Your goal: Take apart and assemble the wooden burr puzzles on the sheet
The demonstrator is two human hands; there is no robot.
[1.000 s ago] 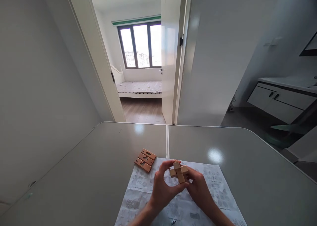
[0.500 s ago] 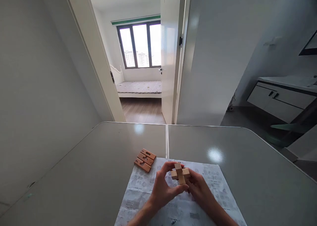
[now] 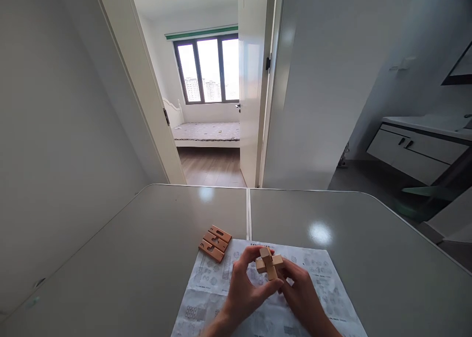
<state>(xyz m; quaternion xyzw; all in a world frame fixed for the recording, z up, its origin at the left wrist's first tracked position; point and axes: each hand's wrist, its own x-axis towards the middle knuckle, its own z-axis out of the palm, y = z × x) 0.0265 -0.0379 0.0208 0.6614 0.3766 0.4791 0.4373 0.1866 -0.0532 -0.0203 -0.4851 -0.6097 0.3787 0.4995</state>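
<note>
A light wooden burr puzzle of crossed blocks is held up over a printed paper sheet. My left hand grips it from the left, index finger at its top and thumb at its lower end. From the right, my right hand closes on the puzzle, with its fingertips partly hidden behind the blocks and the left thumb. Several reddish-brown notched wooden pieces lie side by side at the sheet's upper left corner, apart from both hands.
The grey table has a pale seam running down its middle to the sheet. Beyond the far edge are an open door and a bed. A white cabinet hangs at the right.
The puzzle has tilted slightly in my hands, and both hands have shifted a little. The whole view has moved slightly; the brown pieces lie as before.
</note>
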